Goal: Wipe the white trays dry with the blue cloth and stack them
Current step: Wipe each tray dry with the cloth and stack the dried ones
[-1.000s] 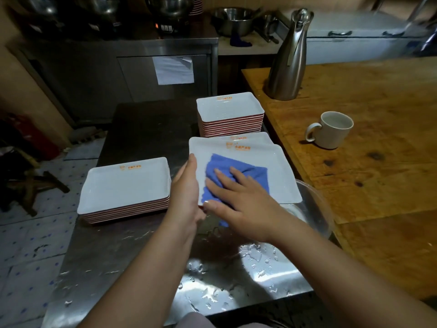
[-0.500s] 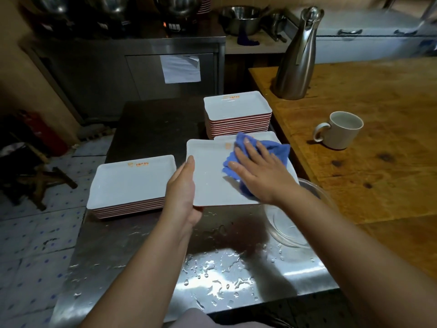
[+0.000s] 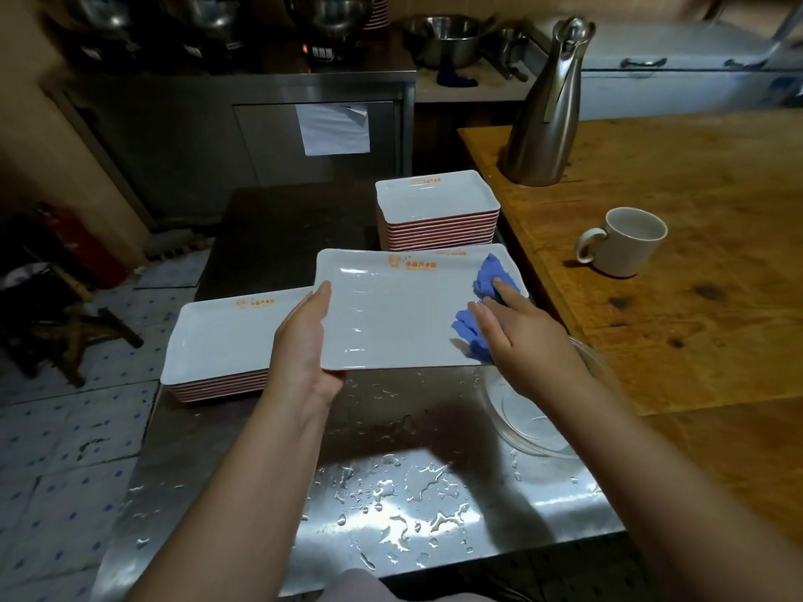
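- At your fingertips, your right hand (image 3: 528, 336) presses the bunched blue cloth (image 3: 486, 297) onto the right end of the white tray (image 3: 391, 315); the fingers lie fairly straight and slightly spread, with cloth showing past them at both ends.
- Your left hand (image 3: 304, 341) grips the tray's left short edge, thumb on top of the rim and, as far as I can tell, the other fingers curled beneath it, which holds the tray raised over the wet steel table (image 3: 391, 493).
- Judge the tray as rigid, light and glossy, so likely slick while damp; take it by the raised rim, not the flat face.
- Expect the cloth to be soft and limp, bunching as you push it.
- Note the tray's shape: shallow rectangle, rounded corners, an orange logo (image 3: 413, 262) on the far rim.
- Two stacks of like trays rest on the table: a low left stack (image 3: 217, 336) just beside your left hand, and a taller far stack (image 3: 436, 210) behind.
- Beside your right forearm sits a clear glass bowl (image 3: 543, 423).
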